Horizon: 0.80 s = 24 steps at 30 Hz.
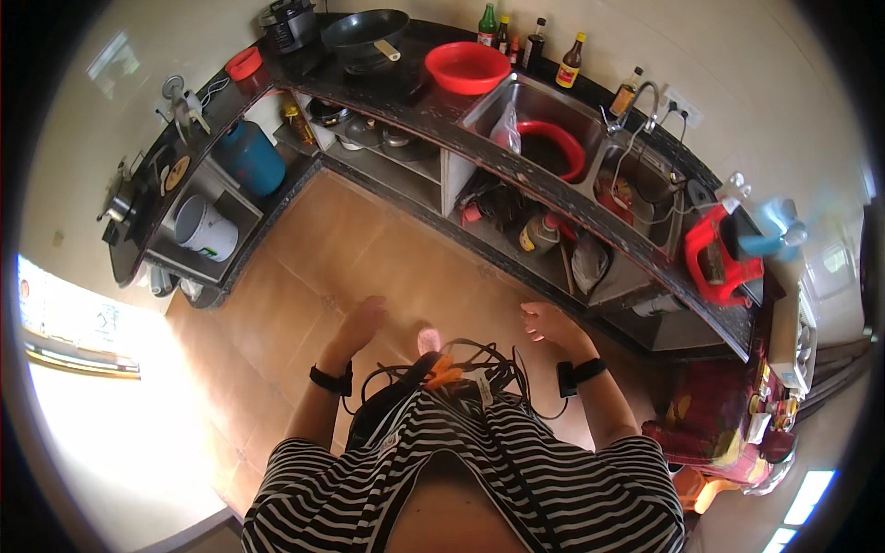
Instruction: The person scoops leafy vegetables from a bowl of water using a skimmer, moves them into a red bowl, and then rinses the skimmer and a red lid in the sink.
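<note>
My left hand (359,323) hangs over the tiled floor (332,242), slightly blurred, with nothing in it. On the other side, my right hand (553,323) is also bare, its fingers loosely curled and apart. It is nearest to the lower shelf under the counter (442,124), touching nothing. Both wrists wear black bands with small boxes. Dark cables (484,356) and an orange clip (442,373) hang at my waist. One foot in a pink patterned shoe (429,340) shows below.
The counter carries a wok (366,34), a red basin (468,67), several bottles (570,61) and a double sink (601,117). A red stool (712,263) lies at its right end. Below stand a blue gas cylinder (252,159) and a white bucket (206,228). A patterned cloth (712,422) covers something at right.
</note>
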Each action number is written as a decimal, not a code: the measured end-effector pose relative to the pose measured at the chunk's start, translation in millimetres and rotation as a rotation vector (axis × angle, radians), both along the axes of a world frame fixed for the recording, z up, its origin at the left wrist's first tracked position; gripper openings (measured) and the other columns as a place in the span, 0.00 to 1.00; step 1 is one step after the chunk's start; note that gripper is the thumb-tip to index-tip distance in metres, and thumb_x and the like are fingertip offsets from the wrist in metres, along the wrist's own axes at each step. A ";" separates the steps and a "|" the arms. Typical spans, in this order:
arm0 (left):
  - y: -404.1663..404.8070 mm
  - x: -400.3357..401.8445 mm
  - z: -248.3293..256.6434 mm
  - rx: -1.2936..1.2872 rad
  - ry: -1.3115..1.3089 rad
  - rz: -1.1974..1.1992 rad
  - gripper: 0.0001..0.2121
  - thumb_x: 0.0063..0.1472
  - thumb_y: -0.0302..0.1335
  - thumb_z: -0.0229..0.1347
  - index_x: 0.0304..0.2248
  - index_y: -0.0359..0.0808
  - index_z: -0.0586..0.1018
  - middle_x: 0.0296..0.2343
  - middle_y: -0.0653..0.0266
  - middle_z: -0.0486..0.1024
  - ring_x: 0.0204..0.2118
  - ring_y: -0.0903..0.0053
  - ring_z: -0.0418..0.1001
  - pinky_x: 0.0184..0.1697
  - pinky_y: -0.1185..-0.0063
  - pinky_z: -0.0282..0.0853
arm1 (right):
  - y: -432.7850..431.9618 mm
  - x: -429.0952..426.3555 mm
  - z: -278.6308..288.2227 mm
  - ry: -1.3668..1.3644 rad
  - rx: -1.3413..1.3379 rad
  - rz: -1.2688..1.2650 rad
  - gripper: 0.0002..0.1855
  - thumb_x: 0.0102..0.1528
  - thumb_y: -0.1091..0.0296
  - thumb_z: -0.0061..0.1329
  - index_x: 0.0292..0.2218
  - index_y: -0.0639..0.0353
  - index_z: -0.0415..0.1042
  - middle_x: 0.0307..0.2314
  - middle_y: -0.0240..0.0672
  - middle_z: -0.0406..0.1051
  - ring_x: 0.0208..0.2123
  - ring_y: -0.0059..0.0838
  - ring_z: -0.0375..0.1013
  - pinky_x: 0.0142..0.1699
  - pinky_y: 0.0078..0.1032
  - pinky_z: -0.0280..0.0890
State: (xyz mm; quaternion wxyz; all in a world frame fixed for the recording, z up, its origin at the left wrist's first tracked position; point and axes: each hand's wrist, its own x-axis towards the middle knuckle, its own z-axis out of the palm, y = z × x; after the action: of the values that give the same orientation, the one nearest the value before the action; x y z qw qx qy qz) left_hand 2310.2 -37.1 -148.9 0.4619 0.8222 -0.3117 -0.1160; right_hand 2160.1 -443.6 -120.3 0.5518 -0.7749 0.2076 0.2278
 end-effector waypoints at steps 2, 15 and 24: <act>-7.2 33.7 19.2 -0.083 0.262 0.039 0.12 0.58 0.26 0.50 0.41 0.30 0.73 0.32 0.60 0.73 0.30 0.80 0.69 0.33 0.81 0.67 | -13.1 38.0 1.6 0.043 -0.025 -0.063 0.20 0.57 0.69 0.43 0.50 0.68 0.62 0.23 0.29 0.67 0.24 0.18 0.66 0.26 0.20 0.62; -3.1 182.6 -2.3 0.107 0.423 0.279 0.17 0.58 0.30 0.50 0.45 0.28 0.71 0.29 0.57 0.74 0.29 0.75 0.75 0.33 0.79 0.69 | -106.3 308.3 38.2 -0.228 -0.001 -0.128 0.35 0.52 0.70 0.47 0.58 0.68 0.49 0.39 0.43 0.64 0.30 0.24 0.67 0.30 0.20 0.63; -109.4 305.0 46.3 0.109 0.489 0.362 0.19 0.59 0.31 0.50 0.47 0.28 0.70 0.32 0.55 0.74 0.30 0.74 0.75 0.35 0.79 0.70 | -220.3 479.2 -35.7 0.029 -0.387 -0.138 0.64 0.40 0.51 0.60 0.59 0.74 0.28 0.59 0.61 0.40 0.62 0.44 0.42 0.61 0.29 0.46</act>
State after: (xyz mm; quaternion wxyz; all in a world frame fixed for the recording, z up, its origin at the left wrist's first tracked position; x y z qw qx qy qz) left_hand 2615.2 -146.5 -102.7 0.4918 0.8355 -0.0332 -0.2428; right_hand 2639.3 -663.9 -155.9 0.4038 -0.8472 0.3079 0.1562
